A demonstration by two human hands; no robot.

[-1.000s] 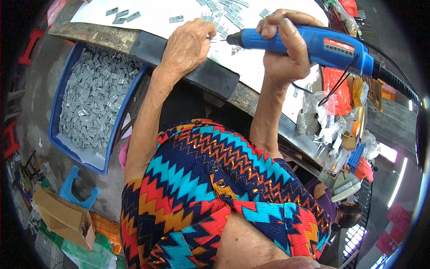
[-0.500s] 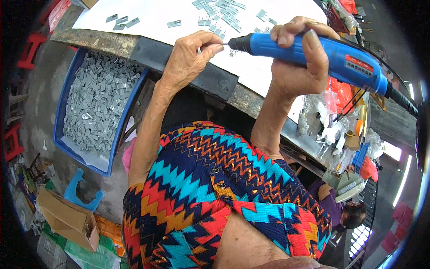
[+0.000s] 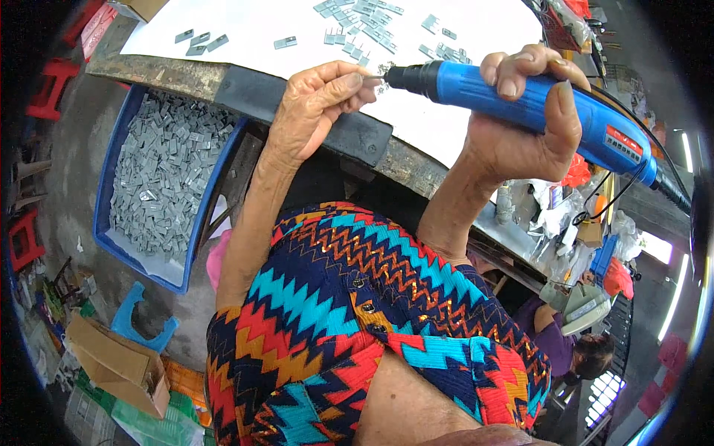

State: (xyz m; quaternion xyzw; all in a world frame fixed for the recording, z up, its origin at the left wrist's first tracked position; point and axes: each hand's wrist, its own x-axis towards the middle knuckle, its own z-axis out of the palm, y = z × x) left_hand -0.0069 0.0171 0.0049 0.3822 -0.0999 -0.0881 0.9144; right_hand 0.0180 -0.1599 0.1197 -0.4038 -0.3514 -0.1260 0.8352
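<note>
My right hand [image 3: 532, 111] is wrapped round a blue electric screwdriver [image 3: 461, 85], held nearly level above the table with its black nose toward the left. A thin metal piece shows between that nose and the pinched fingertips of my left hand [image 3: 320, 100]. Whether it is the bit or a small screw, I cannot tell. Small dark bits, perhaps screws, lie behind the fingertips on a white sheet [image 3: 245, 44]. Farther back on the sheet rest several flat grey rectangular pieces [image 3: 285, 43], some with pins standing up from them.
A blue tray [image 3: 102, 189] full of similar grey pieces is at the left, below the table. Black padding [image 3: 357, 135] covers part of the near table edge. Plastic bags [image 3: 543, 204] crowd the right side. A cardboard box [image 3: 111, 360] and another person [image 3: 547, 323] are lower down.
The screwdriver and my right hand have shifted to the right. My left hand has turned, its fingers still pinched by the tool's nose.
</note>
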